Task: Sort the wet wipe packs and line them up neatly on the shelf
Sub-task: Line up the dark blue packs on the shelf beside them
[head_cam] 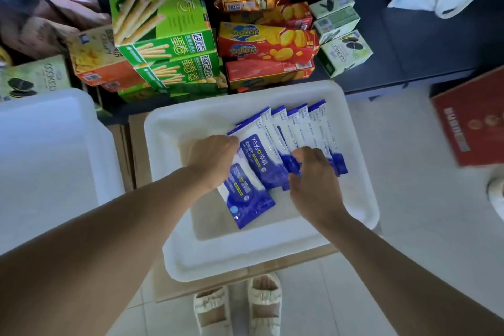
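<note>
The right hand (313, 172) has its grip closed on the near ends of the fanned wet wipe packs (308, 131), fingers curled over their blue bottoms, seemingly to square the row up or lift it as a bundle. The left hand (215, 158) lies on the left edge of the front pack (261, 161), the one showing its "75%" label; its fingers curl down toward that edge, but whether they pinch it or only steady it I cannot tell from here. That pack leans against the fan, and a second label-up pack (245, 199) lies flat nearer to me, partly tucked under it. Behind the front pack I count about six packs standing on edge and overlapping like cards, so roughly eight in all, though the overlaps make the tally uncertain. All of them sit inside a white plastic tub (267, 254), toward its far right corner; none has reached a shelf yet, so the sorting looks to be at the gathering stage. The tub rests on flattened cardboard (136, 150) on the tiled floor, and a second white tub (49, 150) stands just to its left. Beyond, on a dark surface, snack boxes are stacked by kind: green biscuit-stick boxes (161, 22), red cheese-cracker boxes (267, 43), and pale cookie boxes (343, 52) to the right. A red flat box (469, 120) lies far right, and two sandalled feet (237, 305) show at the near edge.
</note>
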{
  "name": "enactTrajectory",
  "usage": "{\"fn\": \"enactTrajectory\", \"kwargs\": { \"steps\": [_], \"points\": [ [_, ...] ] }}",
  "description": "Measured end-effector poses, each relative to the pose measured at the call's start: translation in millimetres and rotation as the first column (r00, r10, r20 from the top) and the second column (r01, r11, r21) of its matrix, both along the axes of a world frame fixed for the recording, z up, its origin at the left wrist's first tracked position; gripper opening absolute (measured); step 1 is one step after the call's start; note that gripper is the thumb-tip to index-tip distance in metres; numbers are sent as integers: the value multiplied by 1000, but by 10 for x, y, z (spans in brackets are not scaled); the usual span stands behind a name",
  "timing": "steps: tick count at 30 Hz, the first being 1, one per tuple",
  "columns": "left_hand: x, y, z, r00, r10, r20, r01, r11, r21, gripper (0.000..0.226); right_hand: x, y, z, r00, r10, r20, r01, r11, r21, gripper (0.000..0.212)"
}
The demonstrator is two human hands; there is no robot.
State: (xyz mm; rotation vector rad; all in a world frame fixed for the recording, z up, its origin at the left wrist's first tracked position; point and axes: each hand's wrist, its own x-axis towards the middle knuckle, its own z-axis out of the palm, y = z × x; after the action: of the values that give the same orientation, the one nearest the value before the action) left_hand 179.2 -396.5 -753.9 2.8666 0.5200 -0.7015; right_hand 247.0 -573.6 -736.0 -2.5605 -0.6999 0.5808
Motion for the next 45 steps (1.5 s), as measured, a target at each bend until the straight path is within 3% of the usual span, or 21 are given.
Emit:
{"fn": "enactTrajectory", "kwargs": {
  "steps": [2,4,8,13,18,20,23,26,32,35,38,41,45],
  "points": [
    [2,16,25,998,-59,-6,59,998,-15,23,-17,30,-23,1000,4,3,-4,1000,-5,27],
    [4,16,35,999,-43,-11,43,997,-66,31,-45,74,-29,999,-1,33,2,999,-32,24],
    [-11,57,14,985,168,30,-160,969,-188,27,-87,174,-121,967,50,251,-27,995,-95,25],
    [-79,43,-96,938,327,-117,-347,866,-360,54,-145,302,-251,962,62,265,8,967,-255,33],
    [-165,138,-161,916,377,-139,-395,785,-476,33,-135,421,-316,963,94,254,-1,939,-344,21],
    [-169,218,-128,918,396,-35,-367,809,-459,32,-150,414,-332,954,101,283,-13,955,-297,19],
    [-120,266,-2,915,394,83,-301,807,-507,37,-211,320,-369,976,39,214,-23,997,-79,35],
    [-92,241,80,911,412,8,-327,736,-593,27,-260,188,-417,990,49,133,-57,997,54,31],
    [-115,241,157,888,441,-126,-393,591,-705,38,-218,67,-359,997,74,-14,-72,992,107,19],
    [-118,294,204,914,380,-138,-370,645,-669,32,-116,125,-281,992,-9,123,-8,990,138,13],
    [-132,324,265,920,353,-168,-371,654,-659,20,-45,277,-299,952,-4,307,5,1000,-3,35],
    [-130,321,288,917,347,-196,-386,652,-652,18,-50,481,-368,924,8,383,67,981,-182,53],
    [-131,340,302,893,374,-252,-441,613,-655,21,-72,668,-431,897,9,441,142,940,-309,41]
  ]
}}
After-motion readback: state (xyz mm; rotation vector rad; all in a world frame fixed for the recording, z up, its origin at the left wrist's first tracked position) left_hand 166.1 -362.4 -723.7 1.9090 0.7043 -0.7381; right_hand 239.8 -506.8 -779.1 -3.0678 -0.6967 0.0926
